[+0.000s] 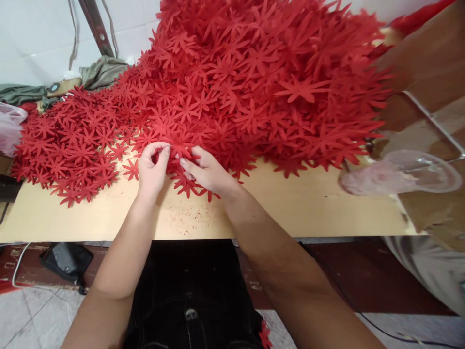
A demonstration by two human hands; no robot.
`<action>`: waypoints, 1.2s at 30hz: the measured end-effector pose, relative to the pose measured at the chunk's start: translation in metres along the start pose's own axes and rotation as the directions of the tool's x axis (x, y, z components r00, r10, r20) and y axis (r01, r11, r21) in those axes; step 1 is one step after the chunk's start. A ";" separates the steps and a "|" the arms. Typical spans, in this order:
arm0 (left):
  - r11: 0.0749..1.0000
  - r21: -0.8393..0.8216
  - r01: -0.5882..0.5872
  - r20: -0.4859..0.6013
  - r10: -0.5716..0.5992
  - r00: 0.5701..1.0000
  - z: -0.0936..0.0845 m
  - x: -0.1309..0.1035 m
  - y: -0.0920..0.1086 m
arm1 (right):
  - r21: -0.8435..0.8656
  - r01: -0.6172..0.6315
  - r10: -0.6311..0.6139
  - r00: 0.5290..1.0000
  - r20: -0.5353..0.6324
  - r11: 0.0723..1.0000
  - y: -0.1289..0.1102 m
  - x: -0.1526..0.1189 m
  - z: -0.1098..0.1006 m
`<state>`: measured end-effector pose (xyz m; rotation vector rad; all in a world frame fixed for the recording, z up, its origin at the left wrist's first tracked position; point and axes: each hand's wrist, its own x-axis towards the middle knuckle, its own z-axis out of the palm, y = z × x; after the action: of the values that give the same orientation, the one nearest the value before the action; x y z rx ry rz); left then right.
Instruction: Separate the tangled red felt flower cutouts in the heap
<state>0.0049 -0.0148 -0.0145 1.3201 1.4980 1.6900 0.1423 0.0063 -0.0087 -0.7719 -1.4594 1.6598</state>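
At the pile's near edge, both hands pinch red flower cutouts.

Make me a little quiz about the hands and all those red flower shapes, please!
1. True or false: both hands, the left hand and the right hand, touch the heap of flat red star-shaped flower cut-outs.
2. What do the cut-outs lie on? A) a green cloth B) a pale wooden tabletop C) a floor tile
3. Fill in: a clear plastic ______ lies at the table's right end.

Key: 1 true; 2 B; 3 bag, as far as the blur lets one tell.
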 end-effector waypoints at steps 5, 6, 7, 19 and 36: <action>0.999 -0.042 0.005 -0.129 -0.010 0.992 -0.002 0.005 0.000 | 0.017 0.072 -0.068 0.985 -0.162 0.997 0.000 0.002 -0.004; 0.999 -0.044 0.020 -0.126 -0.025 0.992 -0.001 0.005 0.000 | 0.030 0.089 -0.083 0.982 -0.171 0.996 -0.001 0.002 -0.004; 0.998 -0.049 0.038 -0.114 -0.043 0.993 0.000 0.004 0.001 | 0.046 0.109 -0.100 0.979 -0.177 0.993 -0.002 0.003 -0.003; 0.956 -0.241 0.165 0.138 -0.135 0.981 0.010 -0.009 0.002 | 0.178 0.046 -0.013 0.983 -0.182 0.983 -0.001 0.007 -0.004; 0.919 -0.355 0.172 -0.144 -0.236 0.961 0.000 0.007 -0.005 | 0.361 0.145 0.043 0.884 -0.466 0.921 -0.018 0.009 -0.028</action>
<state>0.0010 -0.0078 -0.0172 0.8148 1.3118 1.8673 0.1637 0.0289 0.0050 -0.8230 -0.7743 1.5168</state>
